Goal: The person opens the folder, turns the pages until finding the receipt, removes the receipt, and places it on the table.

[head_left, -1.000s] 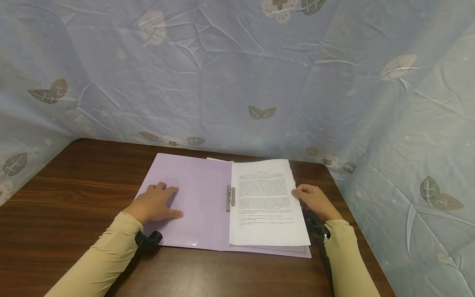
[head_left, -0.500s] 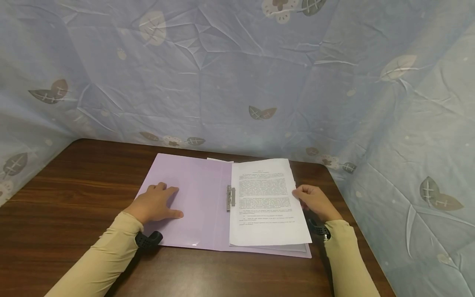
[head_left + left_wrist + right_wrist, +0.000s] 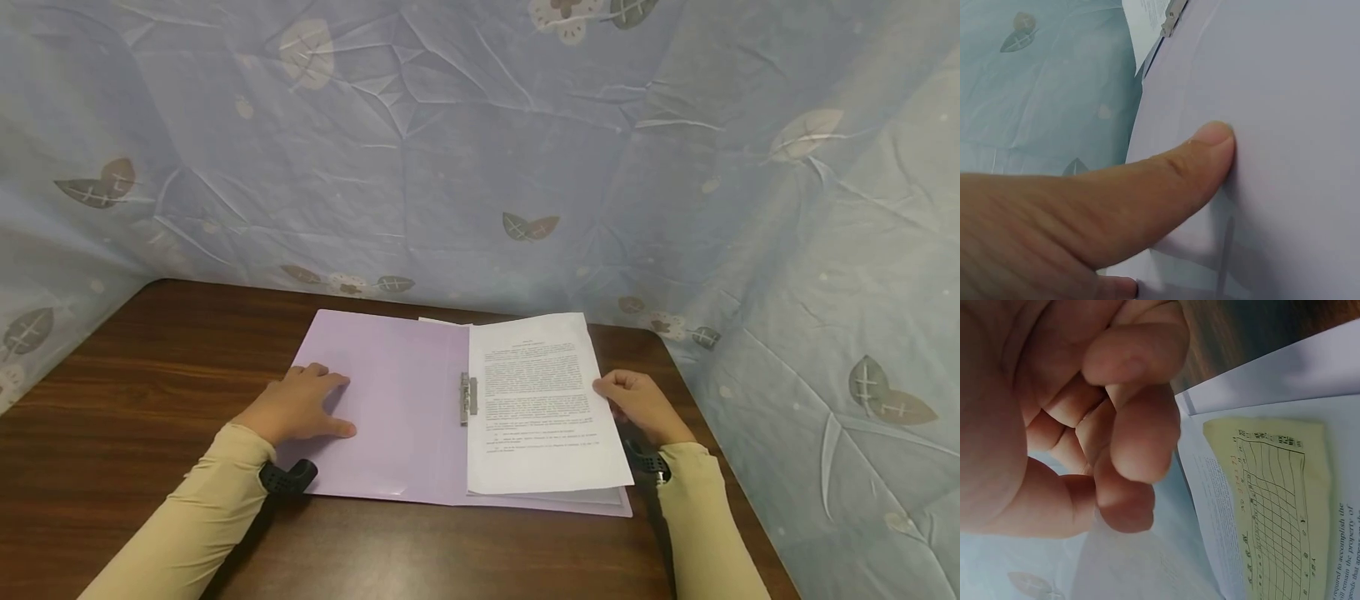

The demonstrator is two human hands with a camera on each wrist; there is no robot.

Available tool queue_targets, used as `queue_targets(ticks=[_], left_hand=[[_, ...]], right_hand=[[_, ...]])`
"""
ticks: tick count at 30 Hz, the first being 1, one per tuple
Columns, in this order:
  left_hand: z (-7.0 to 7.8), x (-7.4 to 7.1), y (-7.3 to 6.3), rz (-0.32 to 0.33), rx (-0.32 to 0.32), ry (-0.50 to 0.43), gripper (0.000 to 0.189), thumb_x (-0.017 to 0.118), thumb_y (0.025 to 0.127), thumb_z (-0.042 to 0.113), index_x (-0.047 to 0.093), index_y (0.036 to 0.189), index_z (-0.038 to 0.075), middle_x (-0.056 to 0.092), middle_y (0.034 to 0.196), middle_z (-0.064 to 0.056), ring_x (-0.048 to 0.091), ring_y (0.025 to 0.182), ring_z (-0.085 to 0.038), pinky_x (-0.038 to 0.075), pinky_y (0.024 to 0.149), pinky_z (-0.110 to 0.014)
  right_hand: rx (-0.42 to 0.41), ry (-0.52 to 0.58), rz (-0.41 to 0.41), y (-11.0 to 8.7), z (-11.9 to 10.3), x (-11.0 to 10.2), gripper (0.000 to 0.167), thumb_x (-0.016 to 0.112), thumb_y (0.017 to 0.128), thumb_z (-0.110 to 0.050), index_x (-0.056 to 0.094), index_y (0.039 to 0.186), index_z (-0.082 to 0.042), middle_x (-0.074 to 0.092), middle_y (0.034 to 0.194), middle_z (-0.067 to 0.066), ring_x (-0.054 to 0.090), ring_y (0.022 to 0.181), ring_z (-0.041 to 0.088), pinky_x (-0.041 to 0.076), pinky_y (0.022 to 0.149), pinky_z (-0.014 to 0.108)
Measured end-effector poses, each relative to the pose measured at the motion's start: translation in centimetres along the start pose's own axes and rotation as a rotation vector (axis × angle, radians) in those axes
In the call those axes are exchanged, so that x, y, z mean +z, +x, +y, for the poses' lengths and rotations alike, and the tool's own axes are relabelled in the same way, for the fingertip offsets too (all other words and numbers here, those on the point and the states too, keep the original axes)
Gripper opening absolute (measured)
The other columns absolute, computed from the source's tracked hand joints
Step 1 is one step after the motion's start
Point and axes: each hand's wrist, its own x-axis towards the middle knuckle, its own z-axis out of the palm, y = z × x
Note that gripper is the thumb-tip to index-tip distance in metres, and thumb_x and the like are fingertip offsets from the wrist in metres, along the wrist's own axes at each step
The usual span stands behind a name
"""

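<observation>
A lilac folder point(image 3: 390, 400) lies spread on the table, a metal clip point(image 3: 467, 398) along its spine. My left hand point(image 3: 300, 404) rests on the left cover with its fingers apart; its thumb point(image 3: 1210, 140) touches the cover in the left wrist view. At the right edge of the top printed sheet point(image 3: 540, 408), my right hand point(image 3: 637, 404) pinches the paper between thumb and fingers, and that edge is lifted. Beneath it, the right wrist view shows a yellow slip point(image 3: 1316, 487) with a printed grid, lying on another printed page point(image 3: 1344, 550).
The dark wooden table point(image 3: 150, 400) extends left of the folder and in front of it. A patterned blue-grey cloth point(image 3: 450, 167) hangs behind the table and along both sides. Each wrist wears a black band point(image 3: 288, 477).
My left hand has slid slightly left on the cover. The top sheet's right side has risen a little, with my right hand still pinching its edge.
</observation>
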Motion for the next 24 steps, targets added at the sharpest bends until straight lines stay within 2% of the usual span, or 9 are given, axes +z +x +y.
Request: queue_targets(ticks=[4,8,18,24], left_hand=[[-0.08,0.05,-0.01,0.003,-0.001,-0.018,0.089,0.086,0.075,0.057,0.061,0.140,0.002,0.050,0.142,-0.035,0.044,0.130,-0.060,0.037,0.100,-0.078],[-0.02,0.08,0.03,-0.003,0.000,-0.047,0.088,0.087,0.076,0.054,0.060,0.140,0.000,0.048,0.143,-0.036,0.045,0.130,-0.060,0.044,0.099,-0.072],[-0.11,0.07,0.14,-0.018,-0.003,-0.061,0.088,0.087,0.077,0.053,0.058,0.141,-0.001,0.047,0.144,-0.037,0.044,0.131,-0.060,0.043,0.099,-0.072],[0.13,-0.13,-0.14,-0.018,0.001,-0.061,0.087,0.087,0.077,0.052,0.059,0.141,-0.001,0.048,0.143,-0.037,0.044,0.130,-0.060,0.044,0.099,-0.072]], right_hand=[[0.008,-0.010,0.010,0.04,-0.11,-0.04,0.029,0.064,0.103,-0.026,0.068,0.096,0.002,0.060,0.074,0.004,0.051,0.063,0.017,0.043,0.057,0.029],[0.015,-0.018,0.014,-0.04,-0.21,0.01,0.028,0.064,0.103,-0.025,0.068,0.095,0.001,0.059,0.073,0.004,0.051,0.063,0.017,0.042,0.057,0.029],[0.010,-0.041,0.012,0.20,0.02,0.33,0.029,0.060,0.105,-0.026,0.064,0.090,-0.002,0.060,0.074,0.004,0.052,0.064,0.017,0.043,0.057,0.030],[-0.018,0.007,-0.012,0.41,-0.71,0.17,0.030,0.060,0.105,-0.026,0.061,0.088,-0.001,0.061,0.077,0.004,0.052,0.064,0.016,0.044,0.058,0.030]])
